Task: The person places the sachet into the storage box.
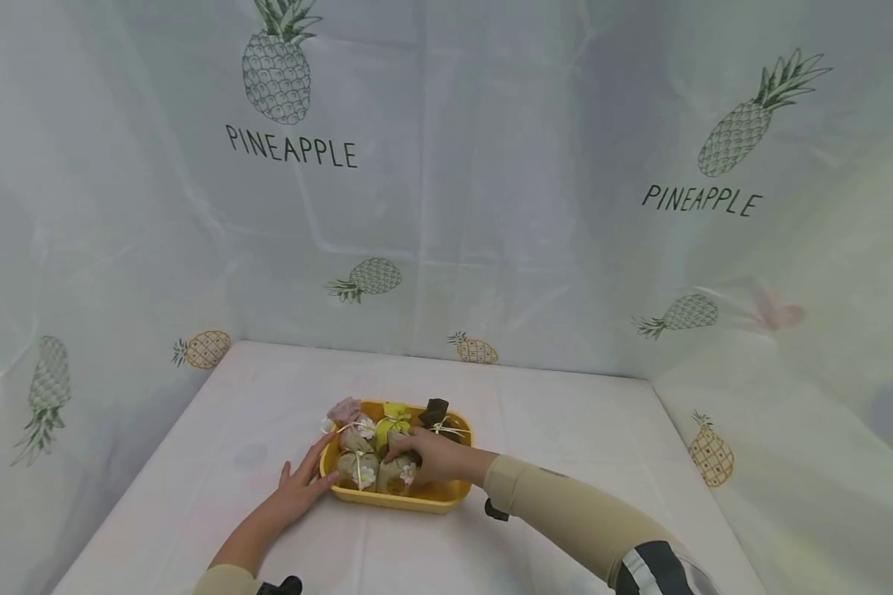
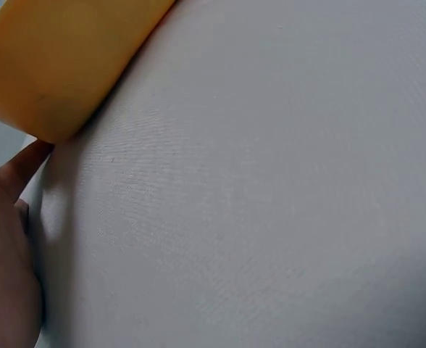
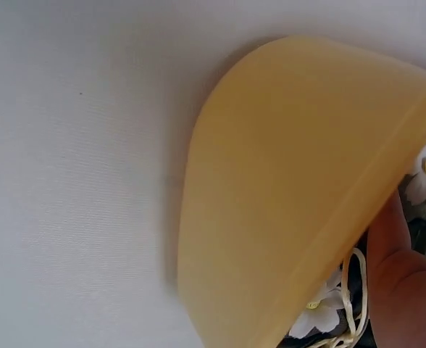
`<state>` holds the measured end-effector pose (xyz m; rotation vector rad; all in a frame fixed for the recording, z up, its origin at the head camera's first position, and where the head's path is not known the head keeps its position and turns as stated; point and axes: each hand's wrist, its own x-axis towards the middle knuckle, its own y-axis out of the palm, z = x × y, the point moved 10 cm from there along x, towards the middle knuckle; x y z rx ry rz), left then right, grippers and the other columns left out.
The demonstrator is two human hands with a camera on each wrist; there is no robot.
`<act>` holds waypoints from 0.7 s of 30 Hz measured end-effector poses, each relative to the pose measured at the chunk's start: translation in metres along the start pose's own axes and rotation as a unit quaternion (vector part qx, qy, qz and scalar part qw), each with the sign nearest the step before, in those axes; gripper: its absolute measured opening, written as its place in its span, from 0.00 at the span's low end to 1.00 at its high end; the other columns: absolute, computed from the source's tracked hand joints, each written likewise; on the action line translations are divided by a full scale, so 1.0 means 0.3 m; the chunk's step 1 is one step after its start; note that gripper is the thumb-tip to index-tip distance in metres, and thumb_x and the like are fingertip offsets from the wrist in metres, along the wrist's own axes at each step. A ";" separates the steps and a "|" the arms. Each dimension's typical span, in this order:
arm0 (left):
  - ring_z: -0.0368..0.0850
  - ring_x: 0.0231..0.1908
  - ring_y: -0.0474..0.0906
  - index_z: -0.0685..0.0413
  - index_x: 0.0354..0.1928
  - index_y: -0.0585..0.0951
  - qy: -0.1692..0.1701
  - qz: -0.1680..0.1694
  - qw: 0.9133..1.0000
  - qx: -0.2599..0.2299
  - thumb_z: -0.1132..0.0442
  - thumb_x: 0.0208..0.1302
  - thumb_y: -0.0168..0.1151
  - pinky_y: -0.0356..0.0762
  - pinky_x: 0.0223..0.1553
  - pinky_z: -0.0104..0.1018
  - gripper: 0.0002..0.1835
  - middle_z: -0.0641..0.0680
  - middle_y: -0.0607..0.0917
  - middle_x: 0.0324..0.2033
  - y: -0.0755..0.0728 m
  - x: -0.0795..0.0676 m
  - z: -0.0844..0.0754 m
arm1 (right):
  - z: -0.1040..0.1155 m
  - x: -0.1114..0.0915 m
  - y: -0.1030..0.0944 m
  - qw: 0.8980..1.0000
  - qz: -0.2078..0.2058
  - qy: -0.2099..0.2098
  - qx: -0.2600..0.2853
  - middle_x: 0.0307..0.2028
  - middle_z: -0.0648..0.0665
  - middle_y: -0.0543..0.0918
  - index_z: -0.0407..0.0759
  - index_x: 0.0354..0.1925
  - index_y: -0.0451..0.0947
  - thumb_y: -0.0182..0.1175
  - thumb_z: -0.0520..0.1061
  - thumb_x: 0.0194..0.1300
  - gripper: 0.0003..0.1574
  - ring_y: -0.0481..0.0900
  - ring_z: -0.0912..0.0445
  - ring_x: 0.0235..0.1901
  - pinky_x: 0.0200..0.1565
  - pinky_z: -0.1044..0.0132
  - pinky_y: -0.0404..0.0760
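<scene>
A yellow plastic basket (image 1: 426, 505) stands on the white-covered table, holding several small cloth sachets tied with cord. My right hand (image 1: 441, 457) reaches into it from the right and grips the top of a grey-green sachet (image 1: 394, 477) with a white flower. Beside that lies a second grey-green sachet (image 1: 355, 469). Behind them are a pink sachet (image 1: 346, 411), a yellow sachet (image 1: 393, 419) and a dark sachet (image 1: 436, 411). With fingers spread, my left hand (image 1: 303, 487) rests against the basket's left end. In the left wrist view its fingertip touches the basket wall (image 2: 68, 65).
The white tabletop (image 1: 565, 430) extends around the basket on all sides. Hanging sheets (image 1: 491, 207) printed with pineapples enclose the table at the back and both sides. In the right wrist view, the basket's outer wall (image 3: 271, 174) hides much of the contents.
</scene>
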<state>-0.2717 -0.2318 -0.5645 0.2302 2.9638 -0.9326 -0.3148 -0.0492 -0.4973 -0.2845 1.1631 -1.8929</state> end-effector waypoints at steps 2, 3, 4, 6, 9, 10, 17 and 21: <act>0.67 0.71 0.46 0.46 0.77 0.49 0.009 -0.012 1.000 -0.002 0.49 0.72 0.54 0.15 0.61 0.70 0.38 0.68 0.54 0.72 -0.004 0.000 -0.003 | -0.002 -0.007 -0.004 1.000 0.000 -0.005 0.005 0.52 0.51 0.71 0.62 0.53 0.81 0.77 0.46 0.50 0.31 0.70 0.62 0.51 0.54 0.66 0.73; 0.67 0.71 0.48 0.47 0.77 0.50 0.016 -0.021 1.000 -0.001 0.49 0.72 0.54 0.17 0.61 0.71 0.38 0.68 0.55 0.72 -0.008 0.000 -0.005 | -0.002 -0.010 -0.008 1.000 -0.001 -0.008 0.009 0.53 0.52 0.71 0.62 0.54 0.81 0.77 0.47 0.50 0.32 0.70 0.62 0.52 0.55 0.66 0.73; 0.68 0.70 0.49 0.47 0.76 0.52 0.022 -0.029 0.999 -0.001 0.50 0.71 0.55 0.18 0.61 0.71 0.38 0.67 0.55 0.72 -0.013 0.000 -0.007 | -0.005 -0.012 -0.011 1.000 -0.001 -0.011 0.019 0.53 0.52 0.71 0.62 0.54 0.81 0.77 0.47 0.50 0.32 0.69 0.62 0.52 0.55 0.66 0.73; 0.69 0.69 0.52 0.48 0.76 0.54 0.035 -0.047 0.998 -0.001 0.50 0.70 0.57 0.21 0.61 0.73 0.37 0.67 0.56 0.71 -0.023 -0.002 -0.014 | -0.007 -0.017 -0.021 0.999 -0.005 -0.017 0.037 0.53 0.53 0.72 0.61 0.55 0.81 0.77 0.47 0.50 0.32 0.70 0.62 0.51 0.54 0.66 0.73; 0.71 0.68 0.54 0.49 0.75 0.57 0.052 -0.069 0.996 0.006 0.51 0.68 0.59 0.26 0.61 0.75 0.37 0.67 0.59 0.71 -0.042 -0.004 -0.027 | -0.016 -0.029 -0.039 0.997 -0.010 -0.021 0.072 0.51 0.54 0.73 0.57 0.56 0.81 0.77 0.44 0.51 0.33 0.72 0.60 0.50 0.52 0.67 0.75; 0.71 0.68 0.54 0.49 0.75 0.58 0.054 -0.072 0.996 0.008 0.50 0.68 0.60 0.27 0.60 0.76 0.37 0.67 0.60 0.71 -0.048 -0.004 -0.031 | -0.020 -0.033 -0.046 0.997 -0.012 -0.021 0.080 0.51 0.54 0.73 0.57 0.57 0.81 0.77 0.43 0.51 0.34 0.73 0.59 0.50 0.52 0.68 0.76; 0.71 0.68 0.55 0.48 0.75 0.57 0.023 -0.074 0.996 0.032 0.46 0.66 0.62 0.49 0.63 0.72 0.40 0.68 0.65 0.68 -0.084 -0.008 -0.028 | -0.034 -0.077 -0.093 0.996 -0.018 -0.018 0.082 0.55 0.52 0.72 0.56 0.60 0.78 0.72 0.34 0.54 0.37 0.75 0.54 0.53 0.50 0.67 0.78; 0.72 0.66 0.59 0.52 0.74 0.57 0.017 -0.079 0.995 0.057 0.44 0.65 0.62 0.56 0.61 0.70 0.41 0.70 0.68 0.65 -0.104 -0.018 -0.041 | -0.045 -0.100 -0.129 0.995 -0.035 -0.007 0.090 0.58 0.50 0.72 0.49 0.61 0.77 0.72 0.33 0.53 0.37 0.75 0.49 0.53 0.48 0.63 0.79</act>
